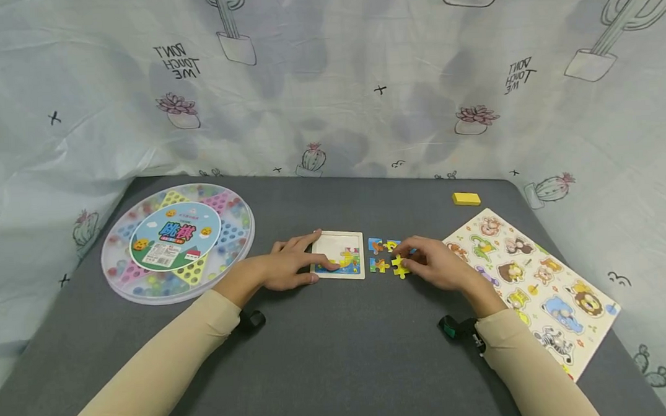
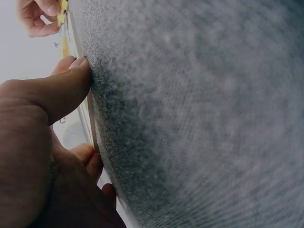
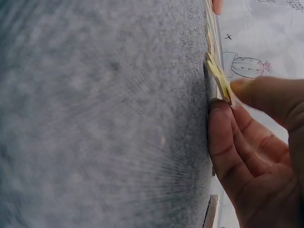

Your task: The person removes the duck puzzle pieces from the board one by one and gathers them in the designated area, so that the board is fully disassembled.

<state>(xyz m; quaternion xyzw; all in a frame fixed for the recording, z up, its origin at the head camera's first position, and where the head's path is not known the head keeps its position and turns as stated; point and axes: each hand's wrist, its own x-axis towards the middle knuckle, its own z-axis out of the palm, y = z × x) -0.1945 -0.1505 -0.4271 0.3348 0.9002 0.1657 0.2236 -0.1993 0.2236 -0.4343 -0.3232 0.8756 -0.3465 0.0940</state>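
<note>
A small square wooden puzzle tray lies on the grey table, with joined jigsaw pieces along its lower and right parts. My left hand rests at the tray's left side, its index finger reaching over the pieces and other fingers on the edge. In the left wrist view, the thumb lies near the tray's side. To the right, my right hand pinches a yellow jigsaw piece between thumb and fingers; the right wrist view shows this piece tilted. Loose jigsaw pieces lie between tray and hand, some partly hidden by the fingers.
At the left lies a round Chinese checkers box with a clear lid. An animal sticker board sits at the right, partly under the right forearm. Behind it is a yellow block. A printed curtain hangs behind the table.
</note>
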